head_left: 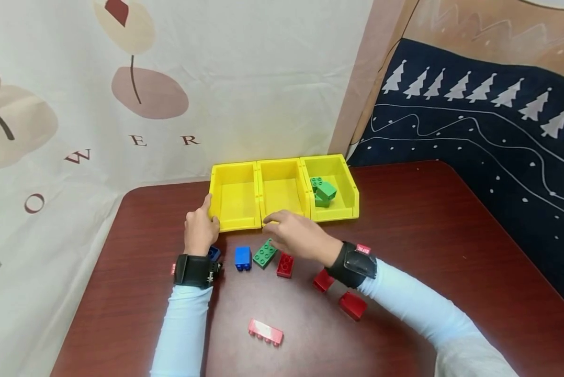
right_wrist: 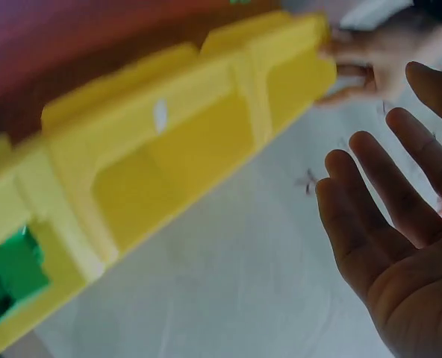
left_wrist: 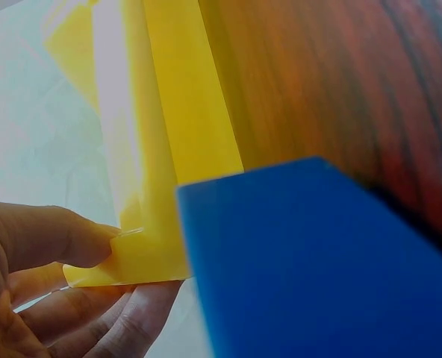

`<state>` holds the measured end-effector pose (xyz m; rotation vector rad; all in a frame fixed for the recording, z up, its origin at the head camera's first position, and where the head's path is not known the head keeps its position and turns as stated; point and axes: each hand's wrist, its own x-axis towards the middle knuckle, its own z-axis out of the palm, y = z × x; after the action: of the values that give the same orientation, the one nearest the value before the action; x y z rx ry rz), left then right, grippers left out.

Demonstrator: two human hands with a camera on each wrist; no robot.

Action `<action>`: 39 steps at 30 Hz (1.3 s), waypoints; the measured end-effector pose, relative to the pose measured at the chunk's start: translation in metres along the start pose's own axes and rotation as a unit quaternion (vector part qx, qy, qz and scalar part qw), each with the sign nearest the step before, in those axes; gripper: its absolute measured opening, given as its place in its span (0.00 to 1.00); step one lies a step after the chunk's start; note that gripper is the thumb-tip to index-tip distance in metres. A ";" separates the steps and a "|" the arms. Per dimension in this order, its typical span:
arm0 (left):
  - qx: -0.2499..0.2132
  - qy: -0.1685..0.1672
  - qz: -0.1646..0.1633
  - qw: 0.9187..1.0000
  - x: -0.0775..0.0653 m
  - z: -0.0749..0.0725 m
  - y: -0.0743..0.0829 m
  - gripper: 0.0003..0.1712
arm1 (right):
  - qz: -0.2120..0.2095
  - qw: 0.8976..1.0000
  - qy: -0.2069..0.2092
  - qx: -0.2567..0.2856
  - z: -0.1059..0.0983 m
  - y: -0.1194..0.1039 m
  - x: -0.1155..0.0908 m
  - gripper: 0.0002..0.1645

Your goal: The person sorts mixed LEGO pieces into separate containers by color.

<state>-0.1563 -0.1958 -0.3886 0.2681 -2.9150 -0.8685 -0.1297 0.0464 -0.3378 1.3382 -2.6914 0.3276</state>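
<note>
My left hand [head_left: 199, 230] is at the left side of the left yellow bin [head_left: 236, 201]. In the left wrist view, its thumb and fingers pinch the bin's corner [left_wrist: 150, 261]. Over the front edge of the middle yellow bin [head_left: 284, 188] hovers my right hand [head_left: 298, 235]; its spread fingers hold nothing in the right wrist view. Below that hand lie a green brick [head_left: 265, 254] and a red brick [head_left: 285, 265]. One blue brick [head_left: 243, 258] stands left of them, and another blue brick [head_left: 213, 253] is partly hidden by my left wrist.
Several green bricks [head_left: 326, 191] lie in the right yellow bin [head_left: 350, 209]. Two red bricks, one nearer [head_left: 352, 306] and one partly covered by my right wrist [head_left: 323, 281], lie on the brown table [head_left: 404, 324]. A long pinkish-red brick [head_left: 265, 332] lies towards the front.
</note>
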 end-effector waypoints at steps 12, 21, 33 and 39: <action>-0.010 0.009 0.004 1.000 0.000 0.000 0.000 0.36 | -0.021 0.996 -0.077 -0.046 0.036 -0.014 0.005 0.13; -0.013 0.022 0.014 1.000 0.002 -0.002 0.002 0.36 | 0.003 0.988 -0.101 -0.119 0.046 -0.017 0.008 0.14; -0.011 0.013 0.010 1.000 0.002 -0.002 0.000 0.36 | -0.003 0.985 -0.093 -0.146 0.058 -0.015 0.008 0.22; -0.009 0.007 0.005 1.000 0.001 -0.001 -0.002 0.36 | -0.024 0.993 -0.052 -0.099 0.054 -0.003 -0.001 0.13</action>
<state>-0.1568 -0.1978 -0.3885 0.2568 -2.8923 -0.8867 -0.1271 0.0321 -0.3899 1.3945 -2.6836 -0.0167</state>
